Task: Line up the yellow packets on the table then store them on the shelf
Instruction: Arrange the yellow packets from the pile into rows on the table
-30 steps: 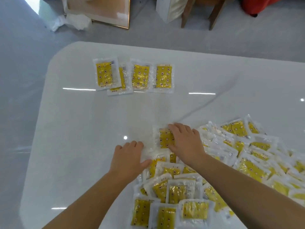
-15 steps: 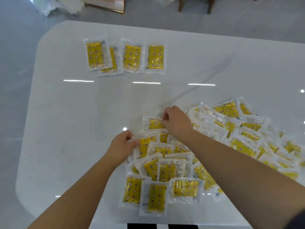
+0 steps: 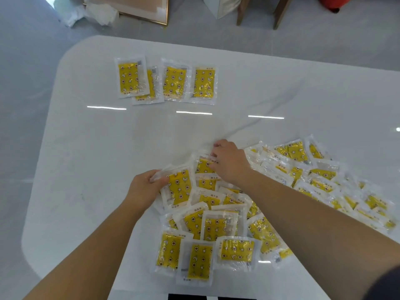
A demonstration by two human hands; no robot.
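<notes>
1. Here, the left hand (image 3: 147,187) curls its fingers round the left edge of the left-hand packet (image 3: 179,188), at the left fringe of the heap.
2. That packet lies printed face up. Its long axis runs roughly from near to far, and its near end overlaps other packets.
3. The right hand (image 3: 231,163) pinches the far edge of the right-hand packet (image 3: 203,166) with bent fingertips. The hand covers much of this packet, so I cannot tell its long axis for sure.
4. The 2 held packets sit just beside each other at the far left corner of the pile of packets (image 3: 303,169).
5. The pile spreads over the near and right part of the white table (image 3: 86,148), with packets overlapping at many angles. Both forearms reach in over it.
6. A row of 4 packets (image 3: 201,83) lies well apart from the pile, toward the far left of the table. All 4 are face up, with long axes running near to far, and sit side by side from left to right.
7. In that row, the 2nd packet from the left is tucked partly under the 1st and sits a little nearer than the others.
8. Between the row and the pile, the glossy top shows 3 thin light reflections.
9. On the floor beyond the table are a picture frame (image 3: 140,7), crumpled white wrapping (image 3: 97,11), wooden furniture legs (image 3: 279,11) and a red thing (image 3: 333,3).
</notes>
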